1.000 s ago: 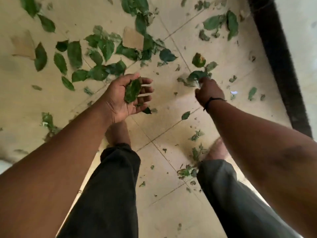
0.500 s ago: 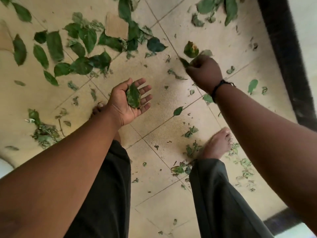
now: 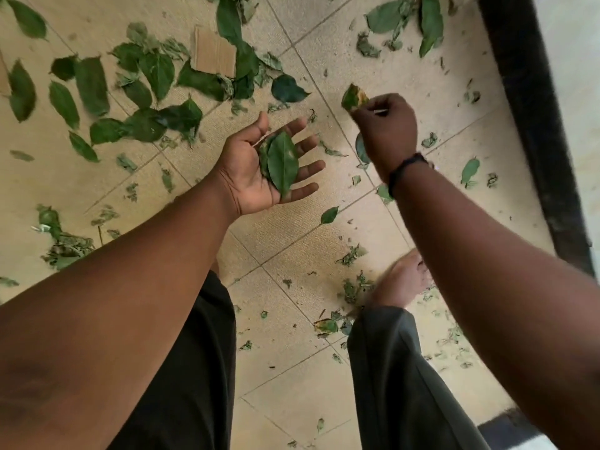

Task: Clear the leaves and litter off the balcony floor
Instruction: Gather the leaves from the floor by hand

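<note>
The right hand has its fingers curled tight and pinches a yellow-edged leaf at one end, so most of the blade pokes out past the fingertips, lifted clear of the floor. Just beside that grip, toward the person's left and a little lower, the left hand lies palm up with fingers spread and nearly straight; it grips nothing, yet a green leaf rests flat across the palm with at least one more tucked under it.

The step in hand looks like a transfer from pinch to palm. To do it well, I'd bring the pinch right over the cupped palm before letting go, lay the new leaf on the pile, and curl the left fingers slightly so nothing slides off.

Beyond the two hands, most of the work remains. A thick scatter of leaves lies on the tiled floor past the left palm, with a piece of cardboard among them. Smaller scraps lie back near the bare foot.
</note>
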Action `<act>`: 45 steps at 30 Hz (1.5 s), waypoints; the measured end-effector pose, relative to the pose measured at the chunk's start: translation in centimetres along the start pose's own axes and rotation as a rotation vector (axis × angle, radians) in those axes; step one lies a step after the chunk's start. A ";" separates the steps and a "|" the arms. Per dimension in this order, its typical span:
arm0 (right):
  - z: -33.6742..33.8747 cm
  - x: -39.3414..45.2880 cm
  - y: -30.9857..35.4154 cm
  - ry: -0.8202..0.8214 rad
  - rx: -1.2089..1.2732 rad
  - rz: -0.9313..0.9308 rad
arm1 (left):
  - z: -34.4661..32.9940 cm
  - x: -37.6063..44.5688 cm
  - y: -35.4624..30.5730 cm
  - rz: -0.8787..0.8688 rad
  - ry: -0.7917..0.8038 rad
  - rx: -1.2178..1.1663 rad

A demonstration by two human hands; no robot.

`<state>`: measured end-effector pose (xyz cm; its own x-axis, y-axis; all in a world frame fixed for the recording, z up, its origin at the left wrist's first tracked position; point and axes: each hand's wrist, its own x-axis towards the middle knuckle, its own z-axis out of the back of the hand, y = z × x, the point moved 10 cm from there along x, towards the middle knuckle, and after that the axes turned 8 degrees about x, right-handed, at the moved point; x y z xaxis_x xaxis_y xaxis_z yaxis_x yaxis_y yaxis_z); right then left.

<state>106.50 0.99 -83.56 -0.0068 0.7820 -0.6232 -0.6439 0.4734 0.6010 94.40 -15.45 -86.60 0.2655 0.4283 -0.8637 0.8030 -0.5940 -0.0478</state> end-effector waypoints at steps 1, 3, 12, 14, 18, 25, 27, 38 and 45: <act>-0.1 1.8 -0.2 0.011 -0.122 -0.002 | 0.0 0.0 0.0 0.011 0.014 0.010; -0.9 5.0 -1.1 0.085 -0.360 -0.025 | 0.2 0.0 -0.2 0.021 0.026 0.033; -2.0 8.2 -1.0 0.170 -0.459 -0.029 | 2.2 0.3 -1.8 -0.011 -0.107 0.051; -2.3 5.8 -0.7 0.209 -0.145 -0.082 | 2.6 0.8 -2.1 -0.039 -0.148 0.025; -6.7 -3.9 1.5 0.635 0.215 -0.209 | 2.4 1.1 -2.0 -0.047 -0.158 0.040; -3.3 -3.2 -1.4 0.148 0.236 -0.149 | 0.2 1.0 -1.3 0.000 -0.008 0.042; -1.9 -0.8 -2.7 0.095 0.203 -0.166 | -0.4 0.6 -1.8 -0.014 0.032 0.051; -6.7 3.2 -0.5 0.418 0.015 -0.188 | -1.5 1.3 -3.4 0.014 0.085 0.217; -8.6 2.3 -3.0 0.469 -0.066 -0.297 | -0.6 0.0 -1.8 0.044 0.058 0.117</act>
<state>101.84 -2.14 -91.06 -0.1473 0.3474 -0.9261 -0.7167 0.6078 0.3420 93.27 -13.99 -86.27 0.3322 0.4364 -0.8362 0.7231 -0.6871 -0.0714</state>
